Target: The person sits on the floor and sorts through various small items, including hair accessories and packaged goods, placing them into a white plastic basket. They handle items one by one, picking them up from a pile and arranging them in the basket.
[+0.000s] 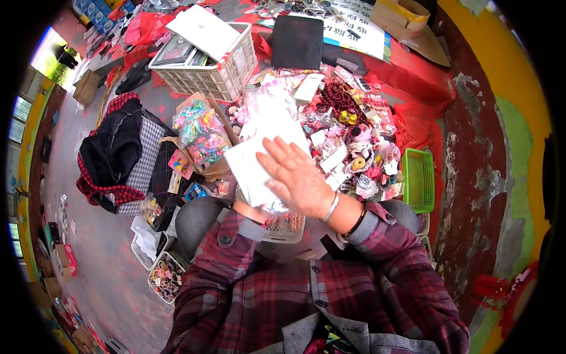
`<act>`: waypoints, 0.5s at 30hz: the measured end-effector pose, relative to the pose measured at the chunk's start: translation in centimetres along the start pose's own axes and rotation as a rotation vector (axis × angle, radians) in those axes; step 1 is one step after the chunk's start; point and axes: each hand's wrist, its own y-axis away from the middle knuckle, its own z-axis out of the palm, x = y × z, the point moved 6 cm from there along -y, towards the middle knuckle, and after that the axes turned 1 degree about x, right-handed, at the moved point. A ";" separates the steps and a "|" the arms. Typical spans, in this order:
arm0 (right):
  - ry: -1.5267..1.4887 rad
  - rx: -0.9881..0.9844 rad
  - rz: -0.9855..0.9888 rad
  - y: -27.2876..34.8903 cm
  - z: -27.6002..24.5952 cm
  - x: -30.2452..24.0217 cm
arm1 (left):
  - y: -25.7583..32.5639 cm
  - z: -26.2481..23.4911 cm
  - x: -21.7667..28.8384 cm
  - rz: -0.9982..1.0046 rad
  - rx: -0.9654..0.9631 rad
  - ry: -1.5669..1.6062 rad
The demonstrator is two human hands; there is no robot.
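Observation:
White cards or sheets of paper (247, 171) lie in front of me, tilted, above a pile of small goods. Flat on top of them rests my right hand (295, 177), open, its fingers stretched out and slightly apart. Of my left hand (250, 211) only the wrist shows; the rest is hidden beneath the white cards, so its grip does not show. Just beyond, clear plastic and more white material (274, 115) are washed out by glare. Under my wrists stands a light plastic basket (288, 231) with small reddish items in it.
Hair ties and trinkets form a pile (354, 141) on the right, beside a green basket (418, 180). At left are a box of colourful packets (221, 118) and dark clothing (112, 153). A white crate (221, 79) stands farther back, near a black flat case (297, 42).

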 end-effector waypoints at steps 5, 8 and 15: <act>0.039 0.182 0.146 -0.1 -2.8 3.1 | -0.6 4.0 0.2 -0.058 0.165 0.347; 0.049 0.319 0.211 0.0 -3.9 5.0 | 0.3 5.1 -0.6 -0.223 0.138 0.474; -0.104 0.058 -0.031 1.2 -0.7 -1.3 | 1.1 1.3 1.0 0.033 0.113 -0.201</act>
